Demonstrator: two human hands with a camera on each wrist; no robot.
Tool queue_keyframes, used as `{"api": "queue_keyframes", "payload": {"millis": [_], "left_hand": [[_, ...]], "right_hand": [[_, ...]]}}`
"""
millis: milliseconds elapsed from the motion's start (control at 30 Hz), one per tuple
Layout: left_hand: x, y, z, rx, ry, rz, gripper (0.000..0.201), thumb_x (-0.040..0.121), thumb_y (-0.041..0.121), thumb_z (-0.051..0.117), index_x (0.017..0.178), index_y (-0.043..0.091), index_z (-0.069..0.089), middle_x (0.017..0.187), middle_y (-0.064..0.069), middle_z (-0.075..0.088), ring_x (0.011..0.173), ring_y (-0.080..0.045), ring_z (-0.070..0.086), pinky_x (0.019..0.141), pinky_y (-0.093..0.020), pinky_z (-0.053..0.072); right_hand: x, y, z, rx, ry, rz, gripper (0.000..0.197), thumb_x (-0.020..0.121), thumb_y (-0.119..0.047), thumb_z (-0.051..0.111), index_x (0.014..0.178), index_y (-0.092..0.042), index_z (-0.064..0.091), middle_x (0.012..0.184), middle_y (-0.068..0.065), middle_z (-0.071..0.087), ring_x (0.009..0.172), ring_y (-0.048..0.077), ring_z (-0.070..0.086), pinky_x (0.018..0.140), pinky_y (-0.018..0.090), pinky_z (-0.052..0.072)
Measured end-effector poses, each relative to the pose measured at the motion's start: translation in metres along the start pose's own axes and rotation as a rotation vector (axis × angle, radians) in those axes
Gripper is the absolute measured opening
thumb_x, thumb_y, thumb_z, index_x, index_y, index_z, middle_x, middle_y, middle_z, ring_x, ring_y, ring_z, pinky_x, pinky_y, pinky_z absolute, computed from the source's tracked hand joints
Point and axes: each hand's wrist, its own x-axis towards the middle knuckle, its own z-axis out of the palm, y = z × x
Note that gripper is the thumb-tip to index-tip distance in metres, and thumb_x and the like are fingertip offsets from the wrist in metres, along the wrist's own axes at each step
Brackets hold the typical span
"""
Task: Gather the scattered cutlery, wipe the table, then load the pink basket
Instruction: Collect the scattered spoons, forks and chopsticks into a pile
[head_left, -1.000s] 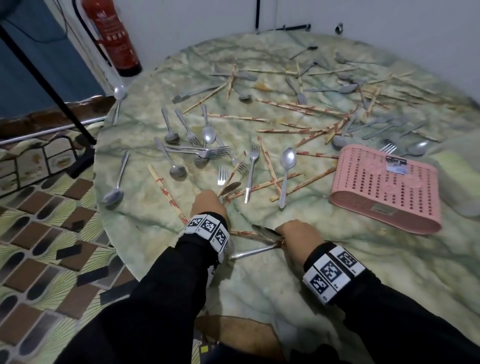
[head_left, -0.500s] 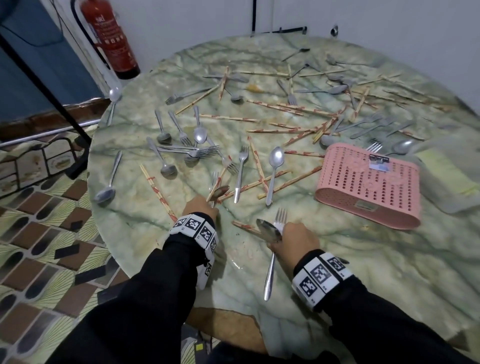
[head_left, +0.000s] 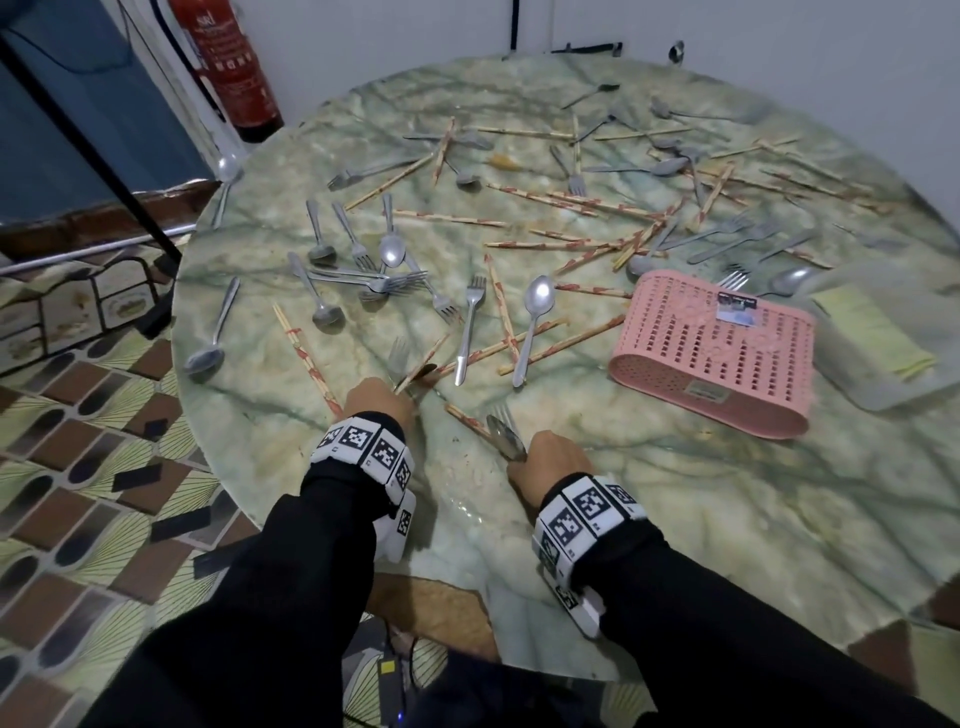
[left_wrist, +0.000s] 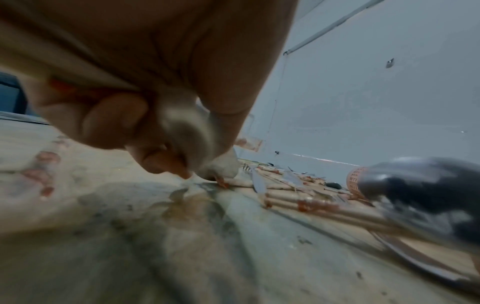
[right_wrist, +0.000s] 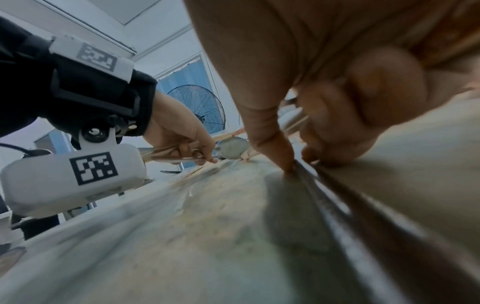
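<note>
Forks, spoons and patterned chopsticks (head_left: 524, 197) lie scattered over the round green marble table (head_left: 675, 519). My left hand (head_left: 402, 387) is at the near edge, fingers curled round a small bundle (head_left: 415, 366) of a fork, a spoon and a chopstick. The left wrist view shows this grip (left_wrist: 182, 160) low over the marble. My right hand (head_left: 524, 457) holds a spoon and a fork (head_left: 505, 439), heads pointing away from me. In the right wrist view its fingertips (right_wrist: 288, 164) pinch the metal handles against the table. The pink basket (head_left: 717, 358) lies bottom up at the right.
A yellow cloth (head_left: 872, 332) rests on a grey tray right of the basket. A red fire extinguisher (head_left: 228, 62) and a black stand leg (head_left: 93, 156) are off the table's left side. One spoon (head_left: 223, 182) overhangs the left rim.
My right hand has swung its spoon and fork round, so the handles, once pointing left, now run back under the hand. The left hand has stayed on its bundle.
</note>
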Motion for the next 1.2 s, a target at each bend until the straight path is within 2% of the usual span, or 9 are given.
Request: {"api": "queue_keyframes", "payload": {"millis": [300,400,467,567,733,900,1000,1067,1200], "left_hand": [[-0.011,-0.001,-0.007,-0.316,0.057,0.077,0.033,0.096,0.017,0.033,0.113,-0.002,0.053,0.116,-0.024,0.059,0.106,-0.037,0.056,0.095,-0.039,0.043],[-0.015,0.014,-0.005,-0.497,0.025,0.216,0.018,0.095,0.010,0.032,0.091,0.008,0.049,0.090,-0.019,0.061,0.074,-0.028,0.061,0.065,-0.031,0.053],[-0.014,0.027,-0.003,-0.526,0.006,0.295,0.015,0.096,0.010,0.033,0.089,0.011,0.046,0.077,-0.012,0.054,0.061,-0.023,0.053,0.049,-0.021,0.046],[-0.007,0.048,-0.001,-0.535,-0.016,0.380,0.011,0.093,0.012,0.037,0.090,0.014,0.048,0.070,-0.003,0.045,0.070,-0.024,0.046,0.064,-0.031,0.040],[0.013,0.075,0.006,-0.371,-0.118,0.463,0.008,0.083,0.006,0.057,0.079,0.013,0.056,0.074,-0.003,0.055,0.074,-0.022,0.054,0.061,-0.026,0.044],[0.037,0.094,0.016,-0.112,-0.130,0.494,0.019,0.083,0.009,0.064,0.099,0.000,0.066,0.096,-0.013,0.067,0.092,-0.026,0.063,0.085,-0.030,0.050],[0.048,0.105,0.024,0.031,-0.135,0.516,0.020,0.086,0.013,0.061,0.101,0.000,0.067,0.098,-0.016,0.067,0.093,-0.029,0.063,0.084,-0.032,0.051],[0.053,0.106,0.028,0.074,-0.143,0.495,0.021,0.085,0.017,0.064,0.098,0.000,0.066,0.096,-0.014,0.066,0.090,-0.028,0.063,0.079,-0.030,0.051],[0.061,0.105,0.035,0.120,-0.164,0.451,0.023,0.082,0.022,0.069,0.093,0.002,0.063,0.094,-0.013,0.065,0.087,-0.028,0.064,0.082,-0.038,0.055]], "right_hand": [[0.002,0.008,0.002,-0.043,-0.060,-0.089,0.029,0.094,-0.026,0.047,0.109,-0.003,0.058,0.108,0.015,0.063,0.098,0.031,0.059,0.075,0.031,0.043],[0.007,0.014,0.000,0.177,-0.034,-0.100,0.028,0.095,-0.028,0.046,0.112,-0.006,0.053,0.101,0.015,0.063,0.085,0.030,0.062,0.071,0.033,0.048],[0.011,0.018,-0.005,0.452,-0.016,-0.089,0.019,0.095,-0.021,0.044,0.109,-0.009,0.051,0.084,0.014,0.061,0.063,0.026,0.059,0.054,0.032,0.050],[0.024,0.022,-0.019,0.736,0.086,-0.043,0.009,0.090,-0.010,0.044,0.085,-0.018,0.047,0.061,0.005,0.050,0.045,0.017,0.048,0.050,0.028,0.041],[0.055,0.013,-0.035,0.973,0.290,0.133,0.012,0.077,-0.011,0.063,0.070,-0.012,0.053,0.067,0.005,0.052,0.071,0.025,0.054,0.074,0.041,0.052],[0.087,0.000,-0.048,1.061,0.304,0.274,0.027,0.088,-0.013,0.057,0.063,-0.010,0.048,0.052,0.007,0.048,0.036,0.015,0.046,0.042,0.023,0.037],[0.104,-0.010,-0.051,0.983,0.299,0.338,0.016,0.089,-0.018,0.054,0.090,-0.003,0.058,0.068,0.013,0.059,0.058,0.025,0.056,0.060,0.035,0.047],[0.113,-0.013,-0.054,0.847,0.313,0.395,0.032,0.088,-0.019,0.054,0.116,-0.002,0.054,0.094,0.015,0.062,0.079,0.026,0.057,0.064,0.030,0.042],[0.126,-0.011,-0.062,0.794,0.318,0.433,0.028,0.084,-0.019,0.058,0.107,-0.004,0.054,0.090,0.011,0.052,0.077,0.023,0.051,0.062,0.026,0.036]]}}
